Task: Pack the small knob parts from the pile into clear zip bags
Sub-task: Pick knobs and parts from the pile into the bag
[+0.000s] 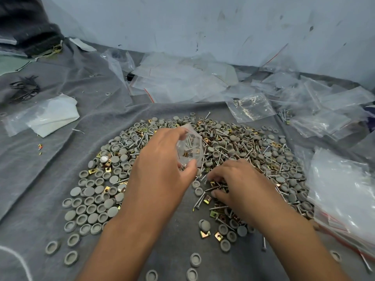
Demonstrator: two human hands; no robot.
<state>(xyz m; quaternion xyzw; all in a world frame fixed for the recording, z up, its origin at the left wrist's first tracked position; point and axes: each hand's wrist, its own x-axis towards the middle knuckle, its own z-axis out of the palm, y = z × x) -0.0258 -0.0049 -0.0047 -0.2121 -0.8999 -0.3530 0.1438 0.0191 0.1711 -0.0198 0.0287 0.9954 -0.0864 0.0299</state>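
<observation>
Your left hand (160, 159) pinches a small clear plastic zip bag (189, 148) between thumb and curled fingers, mouth turned toward your right hand (233, 183). That hand's fingers are bent down into the heap of round grey plastic knob caps, brass-coloured square clips and silver screws (233, 147), thumb and fingertips closing on loose pieces just beneath them; exactly which ones I cannot tell.

The bag already holds a few screws and a brass clip near your left thumb. Its film looks thin, limp and slippery, so keep hold at the rim. The caps look light and rigid and should roll; take them by the edge. Beyond your fingertips lie empty clear zip bags (182, 80); filled ones (341, 191) are stacked right of your right wrist.
</observation>
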